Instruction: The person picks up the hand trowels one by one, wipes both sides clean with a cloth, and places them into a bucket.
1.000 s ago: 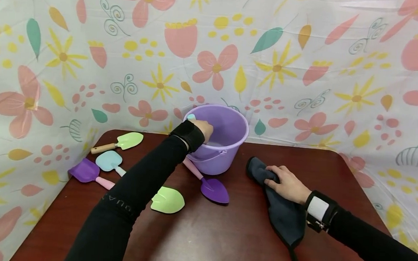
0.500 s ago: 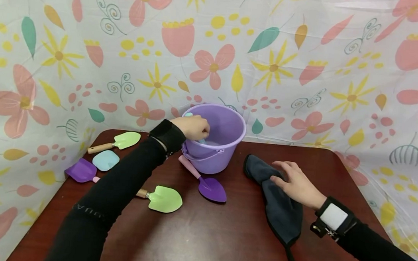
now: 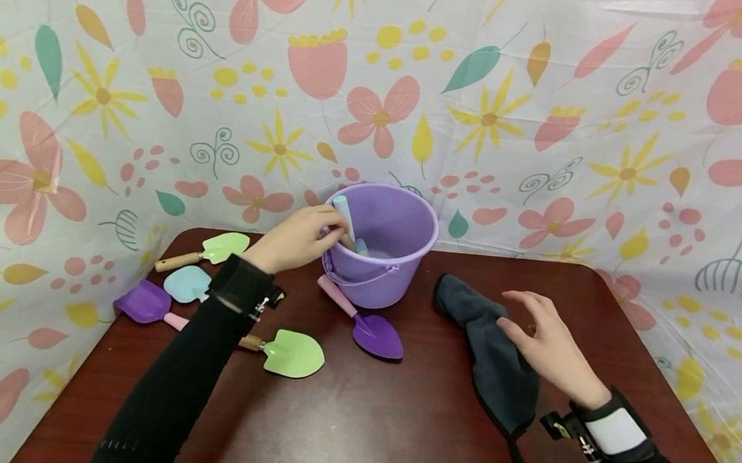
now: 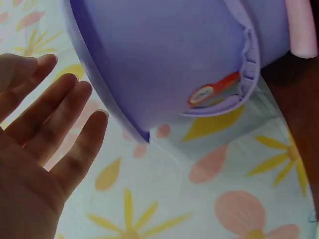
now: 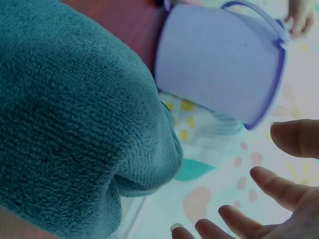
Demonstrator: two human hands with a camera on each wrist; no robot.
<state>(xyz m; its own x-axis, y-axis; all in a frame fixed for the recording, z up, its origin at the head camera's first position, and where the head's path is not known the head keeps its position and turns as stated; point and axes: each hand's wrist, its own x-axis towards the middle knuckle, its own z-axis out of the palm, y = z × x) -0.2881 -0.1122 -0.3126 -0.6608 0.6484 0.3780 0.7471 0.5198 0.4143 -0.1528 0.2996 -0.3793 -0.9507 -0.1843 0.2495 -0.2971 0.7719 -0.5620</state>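
My left hand (image 3: 297,240) is at the left rim of a purple bucket (image 3: 377,281). In the left wrist view its loosely extended fingers (image 4: 82,144) hold nothing. A light blue handle (image 3: 343,215) leans inside the bucket near the fingertips, with a wooden-looking piece (image 3: 348,241) partly hidden beside it. My right hand (image 3: 558,353) hovers just above and right of a dark blue-grey cloth (image 3: 503,370), its fingers spread and apart from the fabric. The right wrist view shows the cloth's fuzzy surface (image 5: 75,114) close up. Leaning by the bucket's base is a purple trowel (image 3: 377,336) with a pink handle.
On the left of the brown table (image 3: 385,416) lie a green trowel (image 3: 225,247), a light blue one (image 3: 186,285) and a purple scoop (image 3: 145,303). Another green trowel (image 3: 295,354) is nearer the middle. A flowered sheet (image 3: 503,162) hangs behind.
My left hand has drawn back leftward out of the bucket, leaving the light blue handle in it. My right hand has let go of the cloth and moved right and toward me.
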